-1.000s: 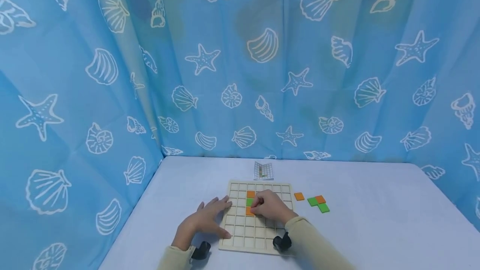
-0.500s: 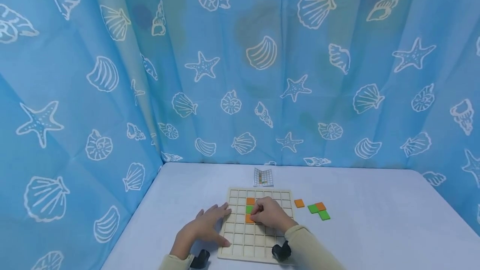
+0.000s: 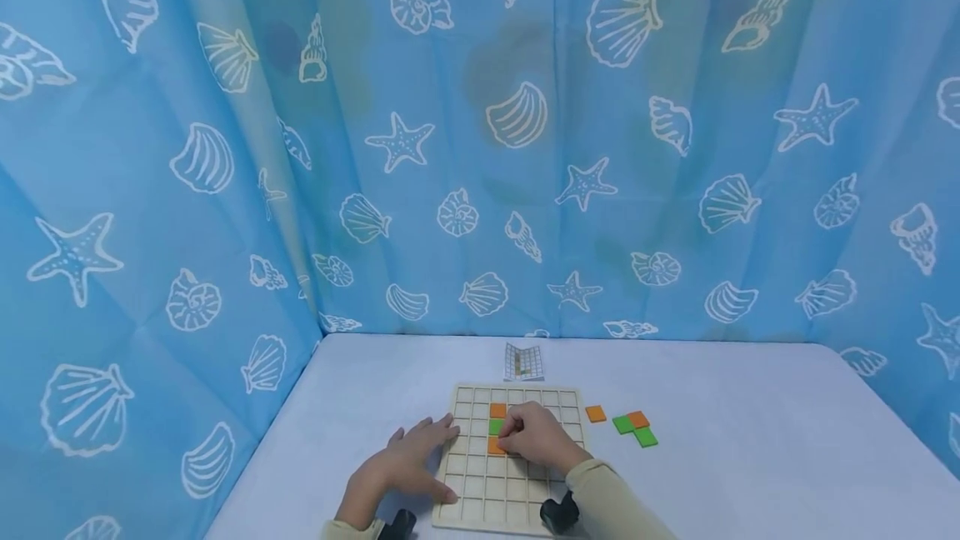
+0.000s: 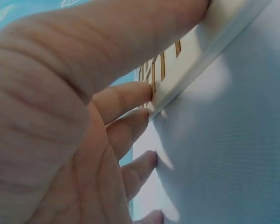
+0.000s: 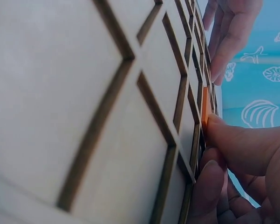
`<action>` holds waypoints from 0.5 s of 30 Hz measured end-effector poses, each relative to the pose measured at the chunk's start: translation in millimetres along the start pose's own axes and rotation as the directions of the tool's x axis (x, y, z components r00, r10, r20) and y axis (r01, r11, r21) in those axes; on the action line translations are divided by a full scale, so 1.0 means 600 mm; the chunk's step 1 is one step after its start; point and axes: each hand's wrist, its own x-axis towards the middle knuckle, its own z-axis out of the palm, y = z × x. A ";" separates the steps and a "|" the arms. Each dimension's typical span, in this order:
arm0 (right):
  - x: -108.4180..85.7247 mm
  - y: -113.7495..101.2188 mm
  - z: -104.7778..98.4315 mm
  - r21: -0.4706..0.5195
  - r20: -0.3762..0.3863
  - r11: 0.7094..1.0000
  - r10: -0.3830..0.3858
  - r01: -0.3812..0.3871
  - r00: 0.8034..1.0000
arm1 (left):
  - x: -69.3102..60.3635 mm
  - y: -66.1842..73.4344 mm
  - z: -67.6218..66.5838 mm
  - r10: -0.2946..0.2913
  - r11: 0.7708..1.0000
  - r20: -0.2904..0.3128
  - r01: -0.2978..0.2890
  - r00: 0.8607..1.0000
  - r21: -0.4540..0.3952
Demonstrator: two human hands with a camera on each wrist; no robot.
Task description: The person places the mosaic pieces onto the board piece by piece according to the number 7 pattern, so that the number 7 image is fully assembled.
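A pale wooden grid board [image 3: 472, 490] lies on the table before me. One column holds an orange tile [image 3: 498, 410], a green tile [image 3: 496, 426] below it, and a second orange tile [image 3: 495, 446] nearest me. My right hand [image 3: 542, 436] pinches at that nearest tile with curled fingers; in the right wrist view the thumb touches the orange tile's [image 5: 205, 105] edge, and the far fingertips are partly hidden. Along the board's left edge my left hand [image 3: 405, 458] is spread, its thumb and some fingertips touching the rim, as the left wrist view also shows.
Right of the board lie a loose orange tile [image 3: 596, 413] and a cluster of two green tiles [image 3: 645, 437] and one orange. A folded card [image 3: 523, 362] printed with a grid stands behind the board. A blue shell-patterned curtain [image 3: 450, 148] encloses the table's back and left.
The head view has tilted up slightly, so everything sits lower in the frame. Both hands keep nearly the same places on the board, and the tiles have not moved.
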 end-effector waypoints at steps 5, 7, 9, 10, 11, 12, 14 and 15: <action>0.007 -0.006 0.002 -0.014 -0.007 1.000 0.011 -0.012 1.000 | -0.004 0.003 -0.008 -0.004 1.000 -0.004 0.004 1.000 0.010; 0.006 -0.006 0.003 -0.012 -0.006 1.000 0.019 -0.019 1.000 | -0.003 0.002 -0.006 -0.004 1.000 -0.003 0.004 1.000 0.013; 0.005 -0.006 0.003 -0.013 -0.013 1.000 0.018 -0.018 1.000 | -0.001 0.002 -0.005 -0.009 1.000 -0.005 0.009 1.000 0.021; 0.005 -0.005 0.003 -0.013 -0.015 1.000 0.017 -0.018 1.000 | -0.001 0.002 -0.005 -0.013 1.000 -0.003 0.013 1.000 0.021; 0.004 -0.004 0.003 -0.014 -0.017 1.000 0.016 -0.017 1.000 | 0.001 0.002 -0.004 -0.017 1.000 -0.001 0.017 1.000 0.021; 0.004 -0.004 0.004 -0.019 -0.021 1.000 0.015 -0.015 1.000 | 0.002 0.002 -0.004 -0.021 1.000 0.000 0.021 1.000 0.022; 0.003 -0.002 0.004 -0.022 -0.032 1.000 0.013 -0.014 0.999 | 0.004 0.002 -0.003 -0.029 1.000 0.001 0.029 1.000 0.012; 0.003 -0.001 0.004 -0.022 -0.034 1.000 0.014 -0.015 0.999 | 0.004 0.001 -0.002 -0.032 0.999 0.002 0.032 0.999 0.004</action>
